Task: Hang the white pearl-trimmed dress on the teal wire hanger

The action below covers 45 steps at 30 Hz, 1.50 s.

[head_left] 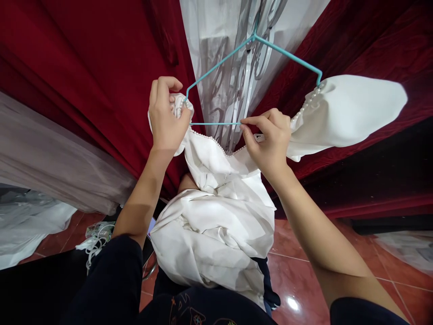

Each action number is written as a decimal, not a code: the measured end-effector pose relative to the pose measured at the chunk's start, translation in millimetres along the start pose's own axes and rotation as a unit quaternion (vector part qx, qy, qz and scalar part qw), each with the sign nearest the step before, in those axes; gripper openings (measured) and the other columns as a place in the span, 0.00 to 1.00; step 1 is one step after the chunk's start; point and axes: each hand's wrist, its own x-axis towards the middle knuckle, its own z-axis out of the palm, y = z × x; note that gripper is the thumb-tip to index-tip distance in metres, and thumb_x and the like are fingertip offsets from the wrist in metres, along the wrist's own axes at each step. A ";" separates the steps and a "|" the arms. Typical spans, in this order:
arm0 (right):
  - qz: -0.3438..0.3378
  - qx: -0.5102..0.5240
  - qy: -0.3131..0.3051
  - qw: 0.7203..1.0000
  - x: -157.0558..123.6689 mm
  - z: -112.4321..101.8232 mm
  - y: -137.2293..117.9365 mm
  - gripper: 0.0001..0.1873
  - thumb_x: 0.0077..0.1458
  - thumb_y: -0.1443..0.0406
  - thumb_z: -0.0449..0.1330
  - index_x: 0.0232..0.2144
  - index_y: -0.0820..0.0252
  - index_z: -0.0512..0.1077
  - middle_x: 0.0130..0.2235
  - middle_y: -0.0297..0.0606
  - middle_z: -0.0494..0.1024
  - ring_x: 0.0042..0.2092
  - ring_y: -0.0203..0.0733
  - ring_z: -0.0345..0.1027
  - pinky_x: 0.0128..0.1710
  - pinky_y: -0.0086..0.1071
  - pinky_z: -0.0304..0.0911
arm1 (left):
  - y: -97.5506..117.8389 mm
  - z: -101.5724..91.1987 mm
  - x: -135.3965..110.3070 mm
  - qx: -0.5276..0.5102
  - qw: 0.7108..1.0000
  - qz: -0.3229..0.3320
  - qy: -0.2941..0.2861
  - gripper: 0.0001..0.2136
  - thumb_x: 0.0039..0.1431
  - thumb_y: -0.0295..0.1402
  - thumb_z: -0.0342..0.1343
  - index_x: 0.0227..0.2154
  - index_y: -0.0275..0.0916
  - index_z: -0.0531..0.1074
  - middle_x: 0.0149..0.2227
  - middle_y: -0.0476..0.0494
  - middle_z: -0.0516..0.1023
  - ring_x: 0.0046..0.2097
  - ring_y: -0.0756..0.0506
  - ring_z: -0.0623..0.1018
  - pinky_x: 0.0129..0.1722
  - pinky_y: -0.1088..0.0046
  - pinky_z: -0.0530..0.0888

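Note:
A white dress (pixel 216 216) with a beaded neckline lies gathered over my lap, its upper part raised on a light-blue hanger (pixel 287 54). My left hand (pixel 169 113) is closed on the dress's left shoulder, where the hanger's end passes under the beads. With thumb and index finger, my right hand (pixel 267 137) pinches the hanger's thin lower bar near its middle. At the right, the puffed sleeve (pixel 358 113) hangs from the hanger's other end. Part of the neckline is hidden behind my right hand.
Dark red curtains (pixel 101 54) hang on both sides, with pale sheer fabric (pixel 50 149) at the left. A white ornate metal frame (pixel 250 81) stands behind the hanger. A black surface (pixel 43 280) at lower left holds white cord (pixel 98 243). Red tiles (pixel 294 266) cover the floor.

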 end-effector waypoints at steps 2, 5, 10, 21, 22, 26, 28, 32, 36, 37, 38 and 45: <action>0.005 0.009 -0.008 1.000 1.2 -1.4 1.7 0.12 0.68 0.55 0.58 0.41 0.52 0.79 0.36 0.40 0.72 0.41 0.46 0.66 0.48 0.46 0.62 | -11.2 -3.5 6.0 0.005 1.000 0.014 -0.008 0.06 0.75 0.33 0.55 0.46 0.44 0.61 0.47 0.47 0.71 0.43 0.49 0.67 0.45 0.66 0.72; 0.012 0.027 -0.018 0.999 2.3 -2.3 2.2 0.12 0.68 0.55 0.58 0.41 0.53 0.79 0.37 0.41 0.72 0.42 0.47 0.66 0.49 0.48 0.61 | -32.7 -12.4 15.7 0.041 0.999 0.020 0.004 0.06 0.76 0.33 0.54 0.45 0.43 0.60 0.45 0.50 0.71 0.40 0.51 0.66 0.42 0.68 0.70; 0.001 0.023 -0.004 1.000 1.3 -2.8 3.4 0.12 0.68 0.55 0.59 0.40 0.53 0.79 0.36 0.40 0.72 0.42 0.46 0.67 0.48 0.46 0.62 | -73.9 -31.1 10.7 0.125 0.991 -0.053 -0.009 0.06 0.69 0.27 0.56 0.43 0.42 0.64 0.42 0.52 0.74 0.40 0.52 0.70 0.43 0.67 0.72; -0.003 0.010 0.012 1.000 0.7 7.3 -0.2 0.13 0.69 0.53 0.57 0.42 0.51 0.78 0.37 0.40 0.75 0.42 0.47 0.70 0.49 0.48 0.66 | -43.6 -22.7 -65.5 0.008 0.955 0.194 -0.222 0.12 0.67 0.24 0.51 0.38 0.44 0.78 0.43 0.45 0.83 0.48 0.42 0.79 0.49 0.62 0.76; -0.005 0.011 0.016 1.000 -0.3 8.3 -1.5 0.13 0.70 0.54 0.56 0.42 0.51 0.78 0.37 0.40 0.74 0.42 0.47 0.70 0.49 0.48 0.66 | -34.8 -20.3 -66.1 -0.008 0.958 0.224 -0.179 0.12 0.69 0.25 0.51 0.37 0.45 0.78 0.43 0.47 0.83 0.48 0.43 0.79 0.50 0.62 0.75; -0.055 0.047 0.022 0.997 -4.8 3.8 -8.8 0.12 0.70 0.59 0.54 0.48 0.49 0.76 0.41 0.40 0.77 0.45 0.48 0.73 0.51 0.50 0.68 | -6.6 -5.2 -55.1 -0.017 0.982 0.187 -0.030 0.10 0.69 0.25 0.51 0.40 0.43 0.77 0.50 0.45 0.83 0.53 0.41 0.79 0.57 0.57 0.71; -0.089 0.055 0.016 0.994 -4.0 -4.8 -9.7 0.12 0.69 0.61 0.55 0.51 0.46 0.75 0.44 0.40 0.79 0.48 0.47 0.74 0.52 0.48 0.69 | 1.1 4.1 -48.1 -0.020 0.988 0.138 -0.063 0.12 0.68 0.24 0.51 0.46 0.42 0.76 0.50 0.43 0.83 0.52 0.40 0.80 0.57 0.58 0.70; -0.063 -0.019 0.126 0.990 10.9 -31.1 8.3 0.16 0.63 0.64 0.63 0.53 0.52 0.77 0.49 0.48 0.77 0.54 0.52 0.71 0.58 0.51 0.66 | 6.1 16.3 -44.3 -0.034 0.986 0.114 -0.117 0.15 0.68 0.22 0.48 0.49 0.41 0.77 0.47 0.45 0.84 0.47 0.41 0.80 0.52 0.62 0.70; 0.014 -0.111 0.170 0.979 36.8 -57.7 42.3 0.21 0.48 0.69 0.67 0.47 0.61 0.82 0.48 0.52 0.78 0.53 0.58 0.73 0.57 0.53 0.65 | 6.4 11.4 -44.5 -0.021 0.986 0.101 -0.132 0.15 0.68 0.22 0.47 0.47 0.41 0.77 0.46 0.45 0.84 0.47 0.41 0.79 0.53 0.61 0.70; 0.025 -0.099 0.145 0.984 42.6 -63.4 48.2 0.18 0.48 0.71 0.66 0.44 0.61 0.83 0.45 0.50 0.80 0.50 0.55 0.75 0.53 0.49 0.67 | 6.5 8.3 -43.6 -0.014 0.985 0.096 -0.140 0.16 0.68 0.22 0.47 0.47 0.41 0.77 0.46 0.45 0.84 0.47 0.40 0.79 0.53 0.60 0.70; 0.033 -0.079 0.128 0.988 47.7 -68.9 52.1 0.15 0.50 0.73 0.64 0.41 0.60 0.84 0.42 0.47 0.82 0.46 0.51 0.77 0.48 0.44 0.67 | 6.6 5.0 -42.4 -0.007 0.985 0.091 -0.147 0.16 0.68 0.22 0.47 0.47 0.41 0.77 0.45 0.45 0.84 0.47 0.40 0.79 0.53 0.60 0.70; 0.106 -0.070 0.112 0.985 59.3 -107.2 59.4 0.16 0.46 0.78 0.62 0.34 0.66 0.86 0.25 0.39 0.78 0.26 0.32 0.64 0.28 0.31 0.51 | 8.9 -11.2 -38.1 -0.011 0.983 0.087 -0.164 0.16 0.68 0.21 0.47 0.46 0.42 0.77 0.43 0.46 0.83 0.46 0.40 0.79 0.54 0.59 0.69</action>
